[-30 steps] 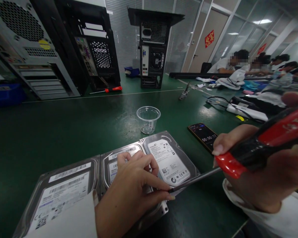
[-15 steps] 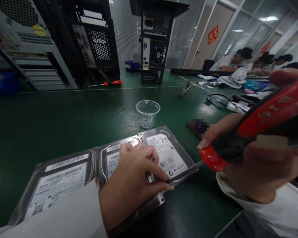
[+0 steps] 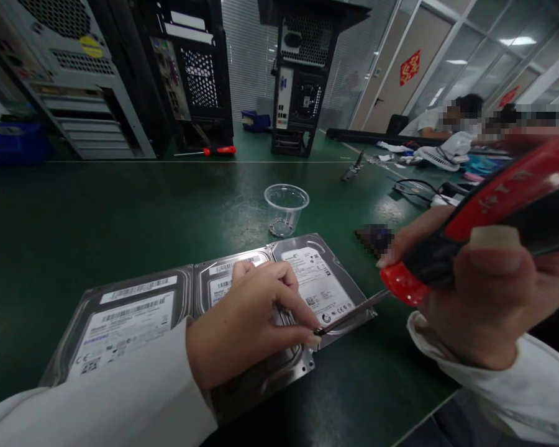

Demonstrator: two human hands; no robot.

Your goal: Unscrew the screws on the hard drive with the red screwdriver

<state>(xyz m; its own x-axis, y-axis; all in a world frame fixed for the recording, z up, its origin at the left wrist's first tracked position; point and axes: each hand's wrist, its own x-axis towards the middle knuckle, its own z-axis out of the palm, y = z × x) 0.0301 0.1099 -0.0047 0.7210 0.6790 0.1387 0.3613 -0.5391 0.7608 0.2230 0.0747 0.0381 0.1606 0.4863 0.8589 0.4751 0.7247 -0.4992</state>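
My right hand (image 3: pixel 484 304) is wrapped round the thick red-and-black handle of a screwdriver (image 3: pixel 498 192), its shaft slanting down to the left. At the shaft's tip my left hand (image 3: pixel 256 310) pinches a tiny screw (image 3: pixel 318 331) between thumb and index finger, mostly covered by the fingertips. Beneath lie three hard drives side by side, label up: the left drive (image 3: pixel 121 323), the middle drive (image 3: pixel 233 264), partly hidden by my left hand, and the right drive (image 3: pixel 323 282), under the shaft. Just behind them stands a clear plastic cup (image 3: pixel 286 202) with small metal bits at its bottom.
Computer cases line the back: a grey one (image 3: pixel 93 93), a black one (image 3: pixel 198 74) and a tower (image 3: pixel 300 81). A second screwdriver (image 3: pixel 218 151) lies before them. Cables and a white appliance (image 3: pixel 447 152) clutter the right side, where other people sit.
The view has shifted slightly, so the drives and cup appear a little further right. My fingers stay pinched at the screwdriver's tip, where the screw now shows more clearly.
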